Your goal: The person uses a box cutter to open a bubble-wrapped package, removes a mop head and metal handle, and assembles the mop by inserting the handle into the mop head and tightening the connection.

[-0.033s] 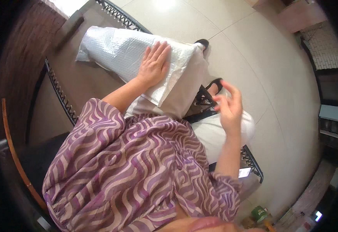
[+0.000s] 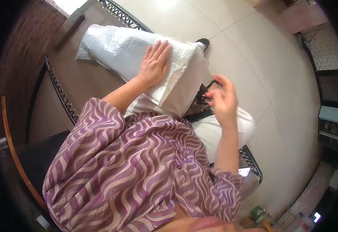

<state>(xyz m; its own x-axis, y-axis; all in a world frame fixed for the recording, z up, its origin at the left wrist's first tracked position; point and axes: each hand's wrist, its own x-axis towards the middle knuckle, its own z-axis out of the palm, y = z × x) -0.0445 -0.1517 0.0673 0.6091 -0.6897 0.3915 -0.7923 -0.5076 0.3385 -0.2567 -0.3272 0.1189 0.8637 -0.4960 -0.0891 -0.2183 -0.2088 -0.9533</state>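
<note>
Pale floor tiles [image 2: 254, 50] sweep across the right of the view, a dark brick-patterned wall [image 2: 29, 42] bends down the left, and between them comes the grey lounge chair [image 2: 95, 83] with its laced black edges. And now the action: a silvery bubble-textured wrap [image 2: 116, 44] lies lengthwise over the person's white-clad left leg, its far end out over the chair's grey fabric, its near corner pointing back toward the patterned purple top [image 2: 138, 162]. Down on it sits the left hand [image 2: 153, 63], palm flat, fingers together and stretched out, pressing without gripping. Over to the right hand [image 2: 224, 101], up in the air above the other white trouser leg [image 2: 231, 129], well apart from the wrap: fingers loosely bent and spread, a touch blurred, and it looks to be holding nothing. So the step in hand, I'd judge, is steadying or smoothing, one palm doing all the work. Any next move on that wrap calls for the left palm to keep it from sliding off the sloping leg, and for the free hand to cross over to its loose near edge, where the sheet looks thin and likely to crease or lift.
</note>
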